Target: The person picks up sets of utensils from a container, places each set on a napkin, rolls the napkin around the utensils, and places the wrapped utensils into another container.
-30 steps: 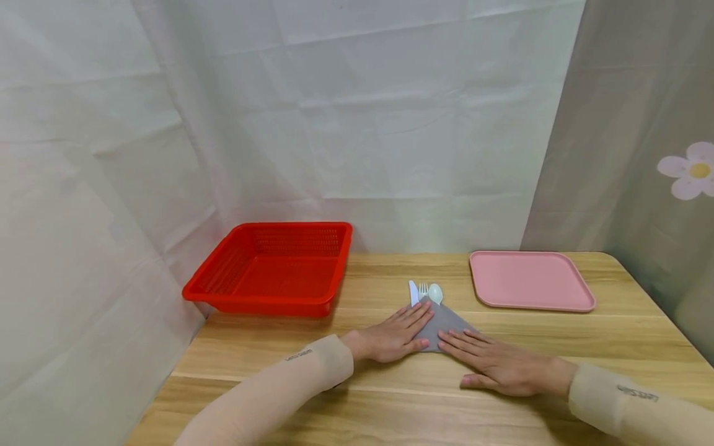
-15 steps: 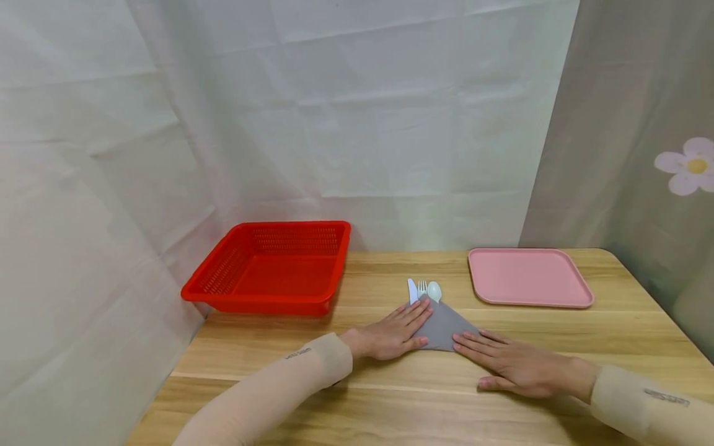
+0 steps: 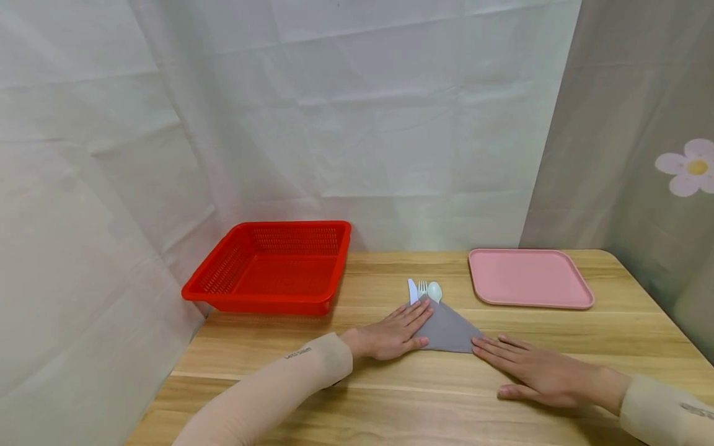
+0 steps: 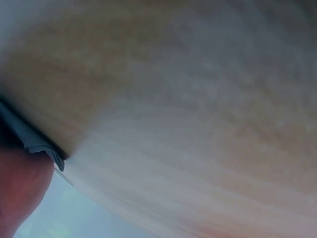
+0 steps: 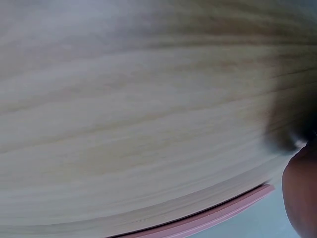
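Note:
A grey napkin (image 3: 449,328), folded to a triangle, lies on the table with its peak pointing away from me. From under its top stick out a white plastic knife (image 3: 413,291), a fork (image 3: 423,288) and a spoon (image 3: 434,291); their handles are hidden. My left hand (image 3: 390,334) lies flat across the napkin's left part, fingers straight. At the napkin's right corner, the fingertips of my flat right hand (image 3: 543,371) touch the cloth, thumb spread over bare wood. In the left wrist view the napkin's edge (image 4: 37,141) shows beside part of the hand.
A red plastic basket (image 3: 329,303) stands at the back left of the wooden table (image 3: 390,409). To the back right lies a pink tray (image 3: 530,279). White curtains (image 3: 362,124) hang behind and at the left; a grey one with a flower print (image 3: 691,167) is at the right.
My right hand has slid rightward along the napkin from near its middle to its right corner, uncovering more of the cloth. The left hand has stayed in place.

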`<state>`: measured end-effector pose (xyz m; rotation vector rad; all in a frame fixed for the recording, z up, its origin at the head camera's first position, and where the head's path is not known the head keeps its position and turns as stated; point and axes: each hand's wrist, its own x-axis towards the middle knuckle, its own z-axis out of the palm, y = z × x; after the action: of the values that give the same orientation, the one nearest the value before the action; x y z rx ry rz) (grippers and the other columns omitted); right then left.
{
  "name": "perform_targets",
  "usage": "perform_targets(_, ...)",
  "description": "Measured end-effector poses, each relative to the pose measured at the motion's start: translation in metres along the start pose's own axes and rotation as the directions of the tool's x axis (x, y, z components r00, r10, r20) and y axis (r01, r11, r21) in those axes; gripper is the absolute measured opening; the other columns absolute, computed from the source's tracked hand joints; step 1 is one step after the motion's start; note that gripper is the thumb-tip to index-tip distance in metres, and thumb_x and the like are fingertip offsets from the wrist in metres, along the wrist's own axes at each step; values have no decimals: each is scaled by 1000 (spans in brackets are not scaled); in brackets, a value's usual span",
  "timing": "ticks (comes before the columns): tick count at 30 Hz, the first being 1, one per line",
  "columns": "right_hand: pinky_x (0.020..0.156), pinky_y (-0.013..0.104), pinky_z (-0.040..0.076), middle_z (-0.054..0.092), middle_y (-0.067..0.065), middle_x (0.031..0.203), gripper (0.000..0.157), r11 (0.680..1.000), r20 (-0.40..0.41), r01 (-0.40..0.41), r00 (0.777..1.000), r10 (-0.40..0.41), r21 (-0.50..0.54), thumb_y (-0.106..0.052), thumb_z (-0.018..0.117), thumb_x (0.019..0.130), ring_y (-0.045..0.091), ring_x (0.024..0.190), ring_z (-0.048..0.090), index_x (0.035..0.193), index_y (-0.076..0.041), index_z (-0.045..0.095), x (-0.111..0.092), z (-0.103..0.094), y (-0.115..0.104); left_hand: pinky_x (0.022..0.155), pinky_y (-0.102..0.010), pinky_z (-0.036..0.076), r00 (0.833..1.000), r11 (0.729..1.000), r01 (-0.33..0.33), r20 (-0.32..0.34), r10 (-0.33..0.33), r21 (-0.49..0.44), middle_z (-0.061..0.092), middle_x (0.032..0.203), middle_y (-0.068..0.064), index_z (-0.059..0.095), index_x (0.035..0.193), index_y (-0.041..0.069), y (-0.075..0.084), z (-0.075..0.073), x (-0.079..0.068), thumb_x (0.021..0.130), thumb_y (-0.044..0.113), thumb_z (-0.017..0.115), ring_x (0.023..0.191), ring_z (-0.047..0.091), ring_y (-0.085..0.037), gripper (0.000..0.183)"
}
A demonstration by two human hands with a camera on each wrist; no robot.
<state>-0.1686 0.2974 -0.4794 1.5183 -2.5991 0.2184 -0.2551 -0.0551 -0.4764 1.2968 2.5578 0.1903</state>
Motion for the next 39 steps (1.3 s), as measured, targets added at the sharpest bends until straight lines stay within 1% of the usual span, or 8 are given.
perform_targets(14,123,17,4,38,11,166,72,999,-33,21,999,-22,-42,-39,63,105,30,144,46,163,-9,34,-5,-2,-2,129,-38,0,1000,1000,-13,0,13,3,-11,175,-2,-2,168,13,2,-3,-2,113,52,23,160,-9,-18,72)
perform_targets(19,120,12,3,38,5,166,68,997,6,-58,998,57,45,-41,60,106,36,143,47,164,-16,35,-5,-7,-4,129,-38,-1,1000,1000,-10,-2,10,1,-13,175,-1,-3,168,14,2,-1,-1,113,53,23,160,-11,-16,72)
perform_targets(23,120,28,29,41,-5,165,58,978,55,-172,985,166,118,-42,54,108,38,142,48,163,-27,39,-2,-13,-7,129,-39,0,1000,1000,-9,-8,9,4,-13,175,0,-3,168,14,2,0,-1,113,53,22,160,-11,-15,72)
perform_targets(26,106,46,48,48,-8,159,51,971,44,-203,979,199,124,-41,52,110,32,139,52,159,-29,46,5,-17,-7,129,-39,1,1000,1000,-12,-15,12,10,-12,175,0,-2,168,14,2,0,-1,112,54,21,160,-10,-14,73)
perform_targets(30,102,49,51,54,-3,153,47,976,-47,-187,980,193,112,-34,56,109,24,136,55,155,-23,52,19,-17,-7,129,-39,1,1000,1000,-15,-18,16,13,-11,175,0,-2,168,14,2,0,0,112,54,20,160,-10,-14,73)
perform_targets(33,113,38,44,46,0,161,52,978,-98,-185,976,194,97,-33,57,109,24,144,49,158,-21,47,33,-13,-8,129,-38,0,1000,1000,-11,-13,12,16,-13,174,1,-3,168,15,2,0,1,112,55,20,159,-12,-12,73)
perform_targets(36,124,23,21,33,3,169,59,977,-95,-181,977,192,117,-35,55,110,28,152,36,163,-19,37,47,-6,-5,129,-38,-2,1000,1000,-8,-7,8,13,-14,174,2,-5,168,16,0,1,1,112,56,19,158,-14,-11,73)
perform_targets(39,124,16,3,26,8,171,62,976,-73,-164,982,176,145,-35,51,111,34,154,30,165,-12,31,61,2,-2,129,-39,-2,1000,1000,-6,-3,6,12,-15,174,3,-6,168,17,0,1,1,111,57,18,158,-14,-10,74)
